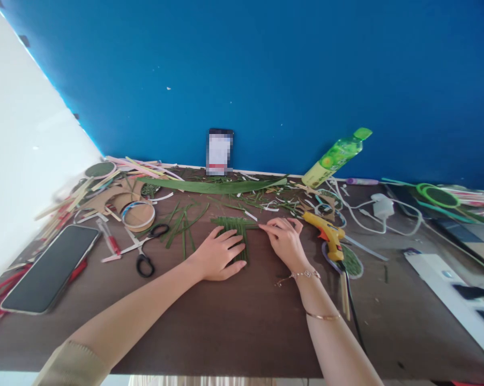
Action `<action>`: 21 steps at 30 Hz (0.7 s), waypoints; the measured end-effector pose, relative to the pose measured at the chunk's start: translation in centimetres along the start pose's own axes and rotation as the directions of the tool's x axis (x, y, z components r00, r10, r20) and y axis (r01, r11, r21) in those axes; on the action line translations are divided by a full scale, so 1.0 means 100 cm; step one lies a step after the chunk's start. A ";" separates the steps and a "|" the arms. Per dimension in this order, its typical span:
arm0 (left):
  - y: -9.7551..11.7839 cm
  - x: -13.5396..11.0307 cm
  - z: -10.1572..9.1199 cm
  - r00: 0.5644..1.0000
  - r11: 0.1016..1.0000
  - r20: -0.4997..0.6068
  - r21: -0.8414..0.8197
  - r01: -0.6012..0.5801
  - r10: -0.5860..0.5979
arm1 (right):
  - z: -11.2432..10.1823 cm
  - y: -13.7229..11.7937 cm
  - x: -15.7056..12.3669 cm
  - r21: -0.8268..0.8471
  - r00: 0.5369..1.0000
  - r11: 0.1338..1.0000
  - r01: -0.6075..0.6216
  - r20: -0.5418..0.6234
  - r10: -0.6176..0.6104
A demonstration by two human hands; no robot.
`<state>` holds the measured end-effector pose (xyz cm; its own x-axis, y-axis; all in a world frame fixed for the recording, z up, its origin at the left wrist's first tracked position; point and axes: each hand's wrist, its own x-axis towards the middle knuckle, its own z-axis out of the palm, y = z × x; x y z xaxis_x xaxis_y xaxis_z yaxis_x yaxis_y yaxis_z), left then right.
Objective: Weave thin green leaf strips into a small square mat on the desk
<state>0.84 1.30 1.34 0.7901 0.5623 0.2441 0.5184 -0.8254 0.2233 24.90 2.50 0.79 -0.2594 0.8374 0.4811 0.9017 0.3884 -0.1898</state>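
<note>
A blue wall (266,64) fills the upper frame, the brown tabletop (242,327) the lower. Near centre, the left hand (220,254) has its fingers spread wide; right of centre, the right hand's (285,240) are narrowed. Woven green strips (230,222) lie under the left; one thin strip (254,227) reaches the right fingertips, though whether gripped I cannot tell.

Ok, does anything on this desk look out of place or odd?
Mostly clutter: green and white scraps litter the desk near the blue wall, and the scissors lie open, left of the left hand. The green bottle looks tilted, though lens distortion may exaggerate that.
</note>
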 end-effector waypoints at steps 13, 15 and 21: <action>-0.001 0.000 0.001 1.000 0.999 -0.024 0.035 -0.015 0.016 | 0.003 -0.003 0.001 0.099 0.996 0.992 -0.081 -0.026 0.084; -0.001 -0.001 0.001 0.999 0.999 -0.029 0.037 -0.016 0.017 | 0.003 -0.003 0.002 0.105 0.996 0.991 -0.084 -0.023 0.086; -0.001 -0.001 0.001 0.999 0.999 -0.031 0.041 -0.016 0.017 | 0.004 -0.001 0.002 0.130 0.996 0.988 -0.088 -0.010 0.091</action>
<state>0.76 1.32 1.16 0.7885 0.5492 0.2770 0.5186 -0.8357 0.1807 24.61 2.76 0.56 -0.1732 0.8651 0.4707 0.8686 0.3594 -0.3410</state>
